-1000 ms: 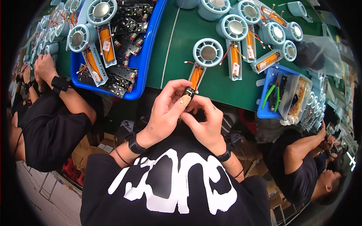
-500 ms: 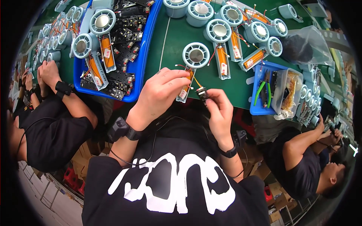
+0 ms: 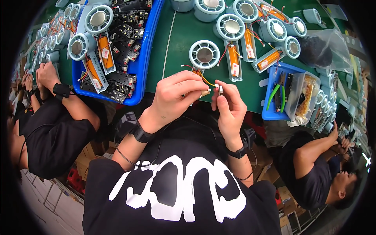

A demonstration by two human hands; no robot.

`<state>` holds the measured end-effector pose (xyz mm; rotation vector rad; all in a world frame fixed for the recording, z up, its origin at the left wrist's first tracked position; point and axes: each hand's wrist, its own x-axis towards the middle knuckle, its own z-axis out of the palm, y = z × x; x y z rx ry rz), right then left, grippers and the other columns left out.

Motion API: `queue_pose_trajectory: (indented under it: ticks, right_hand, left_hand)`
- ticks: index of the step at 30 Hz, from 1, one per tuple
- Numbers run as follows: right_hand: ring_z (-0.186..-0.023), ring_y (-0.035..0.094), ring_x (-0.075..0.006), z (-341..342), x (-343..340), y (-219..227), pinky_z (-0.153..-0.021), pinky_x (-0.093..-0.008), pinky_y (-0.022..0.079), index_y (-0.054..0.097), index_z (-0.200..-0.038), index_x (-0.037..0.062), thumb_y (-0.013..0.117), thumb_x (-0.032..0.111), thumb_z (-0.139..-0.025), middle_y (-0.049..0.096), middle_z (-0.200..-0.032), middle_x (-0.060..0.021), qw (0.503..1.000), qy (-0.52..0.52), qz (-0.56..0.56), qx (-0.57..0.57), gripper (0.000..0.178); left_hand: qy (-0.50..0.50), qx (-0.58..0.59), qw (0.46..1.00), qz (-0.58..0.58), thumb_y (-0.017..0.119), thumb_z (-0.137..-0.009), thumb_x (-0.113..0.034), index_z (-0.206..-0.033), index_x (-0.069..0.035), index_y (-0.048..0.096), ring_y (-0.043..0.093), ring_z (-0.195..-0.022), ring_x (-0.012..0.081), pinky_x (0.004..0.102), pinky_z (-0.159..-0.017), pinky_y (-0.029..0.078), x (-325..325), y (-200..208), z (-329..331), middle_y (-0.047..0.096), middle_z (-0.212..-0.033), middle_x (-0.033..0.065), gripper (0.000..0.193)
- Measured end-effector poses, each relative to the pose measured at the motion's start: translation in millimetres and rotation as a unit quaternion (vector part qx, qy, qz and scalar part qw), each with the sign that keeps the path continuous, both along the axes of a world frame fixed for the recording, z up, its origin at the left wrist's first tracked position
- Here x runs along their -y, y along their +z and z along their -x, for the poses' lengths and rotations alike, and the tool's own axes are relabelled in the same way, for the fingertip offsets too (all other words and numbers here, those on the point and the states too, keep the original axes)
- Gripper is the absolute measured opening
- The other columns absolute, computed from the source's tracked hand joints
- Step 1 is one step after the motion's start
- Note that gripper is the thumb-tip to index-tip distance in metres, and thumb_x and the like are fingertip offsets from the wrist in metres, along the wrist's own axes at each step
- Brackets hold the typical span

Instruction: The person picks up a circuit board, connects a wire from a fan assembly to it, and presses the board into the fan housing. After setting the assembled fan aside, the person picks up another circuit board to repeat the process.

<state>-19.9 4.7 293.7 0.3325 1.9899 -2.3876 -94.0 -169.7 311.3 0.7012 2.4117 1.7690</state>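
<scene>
We judge the thin yellow wire [image 3: 208, 82] to be the weak point: it spans from the handheld fan [image 3: 204, 55] to the small circuit board [image 3: 220, 90], and if our two hands part too far, the pull could tear it from its joint. The fan lies on the green bench [image 3: 176, 49] just beyond our hands, its handle mostly hidden by the left hand [image 3: 178, 95], whose fingers are pinched narrow on what looks like a tiny white plug [image 3: 209, 90]. The right hand [image 3: 232, 107] grips the board between thumb and fingers, over its front edge of the bench; a slip there could leave it hanging by that wire. A plug turned wrongly or pushed askew could bend contacts, and the loose white connector [image 3: 183, 65] beside the handle could snag.
</scene>
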Motion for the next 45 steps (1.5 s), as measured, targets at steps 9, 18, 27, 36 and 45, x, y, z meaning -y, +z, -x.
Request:
queue_pose_trajectory:
  ticks: [9,18,27,36,45]
  right_hand:
    - [-0.091,0.064,-0.0162,-0.8,1.8,-14.1,-0.077,-0.0266,0.053,0.065,-0.128,-0.0035,0.067,0.006,-0.097,0.064,-0.119,-0.0138,0.992,-0.01,-0.074,-0.098,0.032]
    - [-0.098,0.066,-0.0194,5.4,-2.1,-21.0,-0.081,-0.0284,0.056,0.07,-0.122,-0.0018,0.07,-0.001,-0.092,0.067,-0.119,-0.0167,0.974,-0.006,-0.156,-0.163,0.03]
    - [-0.1,0.067,-0.0219,9.4,-3.2,-23.0,-0.081,-0.0279,0.056,0.071,-0.122,-0.0028,0.07,-0.001,-0.092,0.068,-0.116,-0.0163,0.977,0.005,-0.13,-0.171,0.031]
    - [-0.094,0.065,-0.0195,13.4,-11.9,-15.0,-0.079,-0.0274,0.055,0.071,-0.121,-0.0046,0.07,-0.003,-0.09,0.068,-0.109,-0.014,0.977,0.047,-0.14,-0.155,0.032]
    - [-0.089,0.063,-0.0181,15.6,-13.2,-12.6,-0.077,-0.0275,0.053,0.072,-0.12,-0.0048,0.071,-0.009,-0.084,0.067,-0.106,-0.0128,0.977,0.074,-0.144,-0.142,0.036]
  left_hand:
    - [0.006,-0.056,0.998,0.024,0.078,-0.075,0.002,-0.089,-0.003,0.072,0.067,-0.076,0.025,0.0335,-0.065,0.053,-2.3,0.8,1.3,0.069,-0.086,0.0083,0.016]
    - [0.022,0.041,0.999,0.007,0.078,-0.077,0.007,-0.089,0.0,0.074,0.063,-0.069,0.0164,0.0275,-0.059,0.049,-4.0,5.7,1.1,0.069,-0.083,0.0082,0.014]
    - [0.034,0.115,0.993,0.001,0.077,-0.078,0.007,-0.092,-0.001,0.076,0.062,-0.065,0.0108,0.0243,-0.057,0.048,0.2,8.8,0.5,0.069,-0.083,0.0068,0.016]
    - [-0.019,0.047,0.999,-0.019,0.077,-0.077,0.006,-0.101,-0.003,0.078,0.063,-0.067,0.0137,0.0258,-0.057,0.048,2.1,3.9,9.0,0.068,-0.078,0.0058,0.026]
    - [-0.049,0.039,0.998,-0.027,0.078,-0.076,0.005,-0.099,-0.003,0.078,0.065,-0.069,0.0162,0.0264,-0.058,0.05,7.4,-5.7,12.8,0.069,-0.079,0.0067,0.024]
